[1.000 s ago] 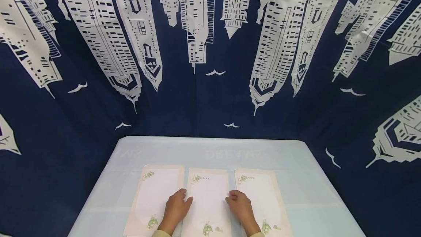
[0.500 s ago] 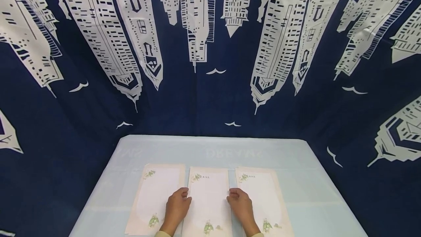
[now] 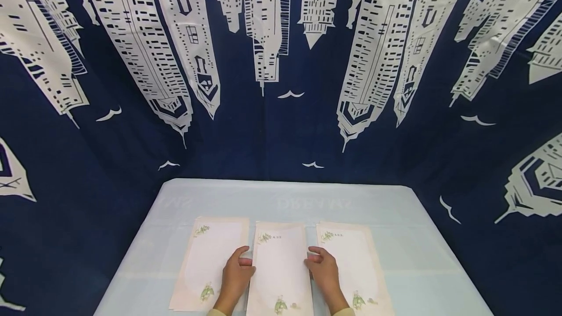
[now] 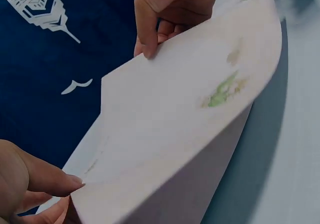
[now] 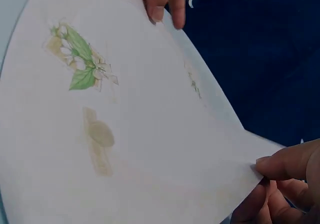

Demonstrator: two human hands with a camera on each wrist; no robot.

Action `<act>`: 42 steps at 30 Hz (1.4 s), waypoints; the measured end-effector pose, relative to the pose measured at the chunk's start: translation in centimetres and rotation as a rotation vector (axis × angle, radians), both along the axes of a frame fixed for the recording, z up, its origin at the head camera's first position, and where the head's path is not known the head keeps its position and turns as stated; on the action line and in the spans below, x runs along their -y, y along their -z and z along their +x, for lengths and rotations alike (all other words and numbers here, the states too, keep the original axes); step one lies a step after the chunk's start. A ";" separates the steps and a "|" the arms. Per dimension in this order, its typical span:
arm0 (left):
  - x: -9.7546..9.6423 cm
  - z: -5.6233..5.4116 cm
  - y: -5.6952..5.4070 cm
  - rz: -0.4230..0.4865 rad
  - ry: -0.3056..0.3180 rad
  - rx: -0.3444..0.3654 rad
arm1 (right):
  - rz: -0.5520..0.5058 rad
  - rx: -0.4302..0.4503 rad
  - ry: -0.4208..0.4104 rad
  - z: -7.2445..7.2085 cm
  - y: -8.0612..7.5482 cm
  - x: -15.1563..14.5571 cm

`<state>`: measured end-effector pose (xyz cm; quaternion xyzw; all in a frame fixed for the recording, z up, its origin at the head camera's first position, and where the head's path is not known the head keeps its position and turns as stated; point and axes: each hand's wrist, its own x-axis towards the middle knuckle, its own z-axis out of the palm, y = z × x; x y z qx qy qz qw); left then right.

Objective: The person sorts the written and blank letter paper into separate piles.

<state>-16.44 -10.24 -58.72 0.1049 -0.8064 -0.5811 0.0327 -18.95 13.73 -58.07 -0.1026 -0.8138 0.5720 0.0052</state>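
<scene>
A sheet of pale stationery paper point(image 3: 281, 262) with a pinkish border and green leaf prints lies between my two hands, its sides bowed up in both wrist views. At its left edge my left hand point(image 3: 234, 277) pinches the paper between thumb and fingers. My right hand point(image 3: 325, 273) pinches the opposite edge. The left wrist view has my left thumb point(image 4: 55, 176) on top of the sheet, the fingers beneath. In the right wrist view my right thumb point(image 5: 282, 164) presses the edge from above, with the curled fingers under it.
Similar printed paper lies on either side, a left stack point(image 3: 208, 257) and a right stack point(image 3: 351, 267); my hands overlap their inner edges. All rest on a pale blue cloth-covered table point(image 3: 421, 257). A navy curtain point(image 3: 263, 135) printed with white buildings hangs behind.
Both hands have taken hold of the middle sheet's side edges, and it now looks slightly raised. Their index fingers stand further apart from the thumbs. The head view has shifted slightly.
</scene>
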 end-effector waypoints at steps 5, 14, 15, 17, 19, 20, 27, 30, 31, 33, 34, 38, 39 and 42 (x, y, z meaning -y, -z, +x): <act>-0.4 0.0 0.0 0.025 0.070 -0.013 | 0.003 -0.011 0.016 -0.1 -0.8 -1.3; -5.1 -1.5 -0.3 0.075 0.154 -0.022 | 0.168 -0.018 0.111 -0.5 -1.7 -6.1; -5.7 -1.6 -0.3 0.075 0.167 -0.029 | 0.189 -0.016 0.123 -0.6 -1.8 -6.7; -7.1 -2.0 -0.3 0.061 0.187 -0.046 | 0.230 -0.022 0.143 -0.7 -2.0 -8.0; -8.3 -2.3 -0.2 0.047 0.202 -0.062 | 0.267 -0.028 0.162 -0.7 -2.2 -9.1; -8.9 -2.5 -0.1 0.047 0.209 -0.065 | 0.275 -0.028 0.173 -0.7 -2.3 -9.6; -12.5 -3.1 0.4 0.054 0.234 -0.077 | 0.347 -0.012 0.245 -0.5 -2.2 -12.3; -13.8 -3.2 0.4 0.017 0.265 -0.083 | 0.368 -0.009 0.272 -0.5 -1.7 -13.2; -14.2 -3.2 0.4 -0.003 0.278 -0.089 | 0.374 -0.008 0.276 -0.4 -1.7 -13.5; -14.9 -3.3 0.5 -0.062 0.303 -0.103 | 0.379 0.000 0.277 -0.4 -1.5 -13.9; -15.1 -3.3 0.6 -0.094 0.314 -0.111 | 0.381 0.006 0.274 -0.5 -1.5 -14.0; -15.8 -3.5 0.6 -0.196 0.350 -0.109 | 0.399 0.043 0.256 -0.4 -1.3 -14.6; -15.9 -3.5 0.6 -0.203 0.362 -0.099 | 0.404 0.051 0.253 -0.4 -1.3 -14.6; -15.9 -3.6 0.3 -0.208 0.400 -0.047 | 0.418 0.063 0.259 -0.3 -1.3 -14.8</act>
